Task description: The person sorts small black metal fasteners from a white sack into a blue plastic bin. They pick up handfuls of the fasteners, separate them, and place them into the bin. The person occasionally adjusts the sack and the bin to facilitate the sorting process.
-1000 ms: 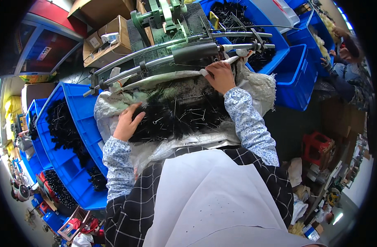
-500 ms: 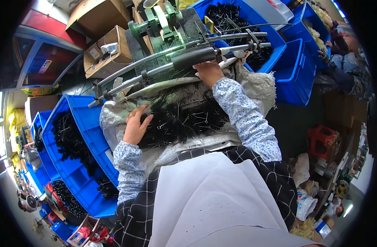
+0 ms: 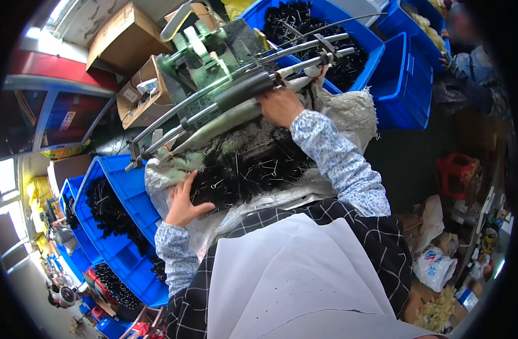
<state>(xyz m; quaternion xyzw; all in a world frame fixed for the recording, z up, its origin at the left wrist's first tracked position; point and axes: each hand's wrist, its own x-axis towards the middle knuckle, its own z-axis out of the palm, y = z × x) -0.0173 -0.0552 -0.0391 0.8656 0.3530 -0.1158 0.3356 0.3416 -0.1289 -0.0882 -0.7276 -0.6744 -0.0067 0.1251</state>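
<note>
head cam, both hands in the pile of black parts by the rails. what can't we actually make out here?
Head view only:
- Right hand: fingertips hidden behind the grey sleeve on the rails; grip unclear.
- Left hand: fingers sunk in the black parts; a pinch can't be told.
- Single parts: too small and tangled.
- Green machine: top cut by the rim.

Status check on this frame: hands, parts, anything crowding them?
Left hand digging into pile of black parts. Right hand on the machine's rails. Woven sack bunched close around the pile.
</note>
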